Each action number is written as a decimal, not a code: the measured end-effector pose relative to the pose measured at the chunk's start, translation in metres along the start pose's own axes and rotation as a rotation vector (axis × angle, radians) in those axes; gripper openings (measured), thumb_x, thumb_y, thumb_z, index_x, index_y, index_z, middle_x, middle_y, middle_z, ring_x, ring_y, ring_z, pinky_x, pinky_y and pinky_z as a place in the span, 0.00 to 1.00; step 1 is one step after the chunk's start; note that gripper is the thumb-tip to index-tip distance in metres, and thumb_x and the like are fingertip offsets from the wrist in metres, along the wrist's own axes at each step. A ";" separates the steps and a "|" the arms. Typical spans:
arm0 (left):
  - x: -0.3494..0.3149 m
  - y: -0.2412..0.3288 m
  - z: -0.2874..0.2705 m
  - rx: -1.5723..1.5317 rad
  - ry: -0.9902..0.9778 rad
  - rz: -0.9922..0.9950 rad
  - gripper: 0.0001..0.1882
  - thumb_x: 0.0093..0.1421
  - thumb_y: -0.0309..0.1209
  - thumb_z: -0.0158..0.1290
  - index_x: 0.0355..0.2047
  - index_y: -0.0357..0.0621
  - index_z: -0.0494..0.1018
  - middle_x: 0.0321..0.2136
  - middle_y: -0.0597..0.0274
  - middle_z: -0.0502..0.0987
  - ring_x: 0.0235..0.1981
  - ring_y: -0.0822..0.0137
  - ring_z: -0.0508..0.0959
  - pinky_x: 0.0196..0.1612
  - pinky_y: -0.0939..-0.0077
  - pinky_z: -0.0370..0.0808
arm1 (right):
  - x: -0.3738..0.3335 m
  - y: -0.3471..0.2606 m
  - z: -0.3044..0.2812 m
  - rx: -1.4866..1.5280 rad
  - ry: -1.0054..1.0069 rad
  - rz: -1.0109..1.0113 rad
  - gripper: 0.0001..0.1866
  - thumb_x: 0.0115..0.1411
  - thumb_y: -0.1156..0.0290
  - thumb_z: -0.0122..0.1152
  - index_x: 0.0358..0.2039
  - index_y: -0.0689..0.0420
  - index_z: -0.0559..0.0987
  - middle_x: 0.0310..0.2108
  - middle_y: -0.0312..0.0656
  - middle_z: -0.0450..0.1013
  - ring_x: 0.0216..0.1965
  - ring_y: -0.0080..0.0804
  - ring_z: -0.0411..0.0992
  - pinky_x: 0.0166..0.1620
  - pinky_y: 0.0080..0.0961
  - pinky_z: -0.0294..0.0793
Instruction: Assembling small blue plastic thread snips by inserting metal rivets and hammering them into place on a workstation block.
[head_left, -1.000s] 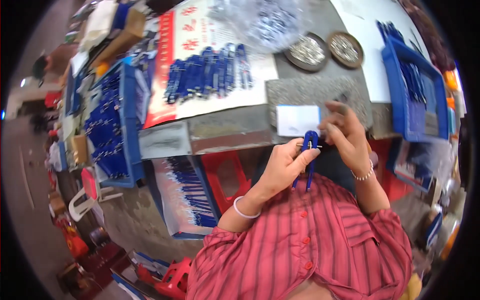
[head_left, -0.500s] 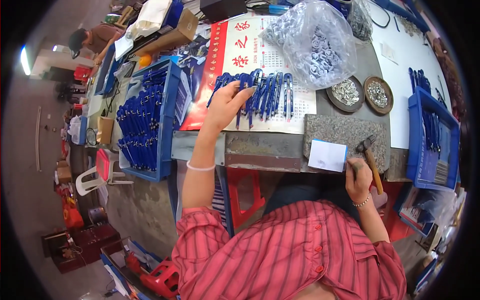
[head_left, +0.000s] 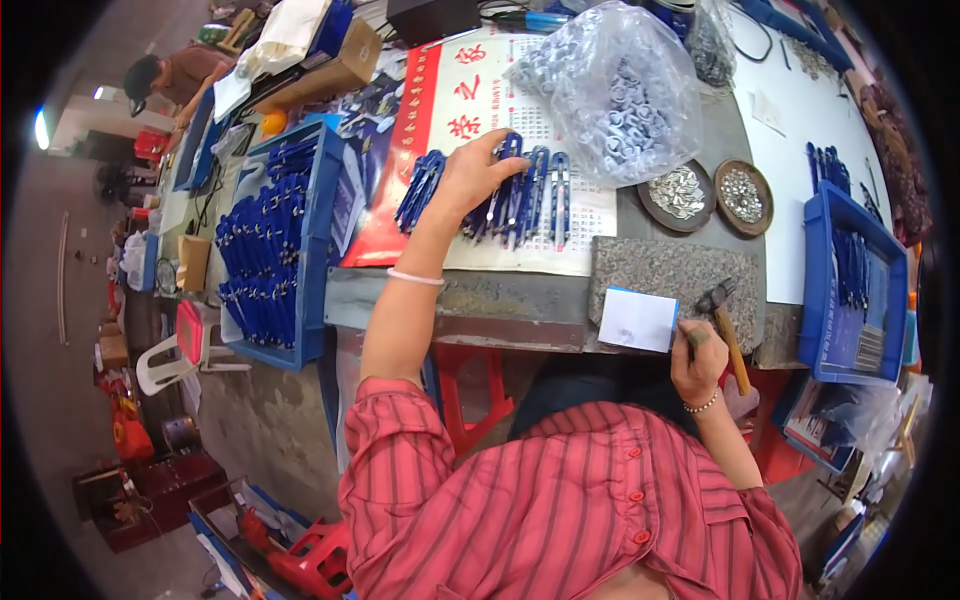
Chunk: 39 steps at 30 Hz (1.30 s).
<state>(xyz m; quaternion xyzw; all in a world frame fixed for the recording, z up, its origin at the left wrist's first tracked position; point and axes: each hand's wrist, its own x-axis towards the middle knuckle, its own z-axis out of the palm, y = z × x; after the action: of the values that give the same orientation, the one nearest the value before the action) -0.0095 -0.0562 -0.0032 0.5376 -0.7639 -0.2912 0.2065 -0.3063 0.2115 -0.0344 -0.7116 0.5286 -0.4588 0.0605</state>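
Note:
A row of slim blue tools (head_left: 559, 205) with silvery parts lies across a red and white calendar sheet (head_left: 482, 110). My left hand (head_left: 472, 180) reaches over the row, its thumb and fingers closed around the top end of one tool; part of the grip is hidden. A smaller bunch of the same tools lies left of my wrist. My right hand (head_left: 700, 358) is curled by the corner of a white pad with a blue edge (head_left: 638, 318), on a speckled stone slab (head_left: 650, 262). Whatever its fingers hold is hidden. A hammer (head_left: 728, 325) with a wooden handle lies beside it.
Left stands a blue crate (head_left: 322, 250) full of blue tools; right, a smaller blue bin (head_left: 815, 290) holds more. A clear bag (head_left: 610, 90) of grey parts and two round dishes of metal pieces (head_left: 680, 190) sit beyond the slab. A person (head_left: 185, 75) bends over, far left.
My left hand has moved right and slightly farther along the row, uncovering the bunch at its left. The right hand stays by the pad. The whole view has shifted slightly.

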 end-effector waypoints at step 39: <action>-0.280 -0.249 -0.294 0.577 0.580 -0.575 0.26 0.50 0.44 0.62 0.48 0.47 0.77 0.36 0.44 0.79 0.40 0.48 0.78 0.47 0.61 0.74 | -0.034 0.043 0.004 -0.017 -0.012 0.296 0.12 0.65 0.80 0.52 0.48 0.67 0.74 0.42 0.46 0.75 0.44 0.31 0.74 0.49 0.24 0.73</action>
<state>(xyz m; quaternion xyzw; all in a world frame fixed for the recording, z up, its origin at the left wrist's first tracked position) 0.4438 0.0794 0.0494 0.8204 -0.5454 0.0483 0.1649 -0.3339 0.2185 -0.0809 -0.6291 0.6313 -0.4360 0.1245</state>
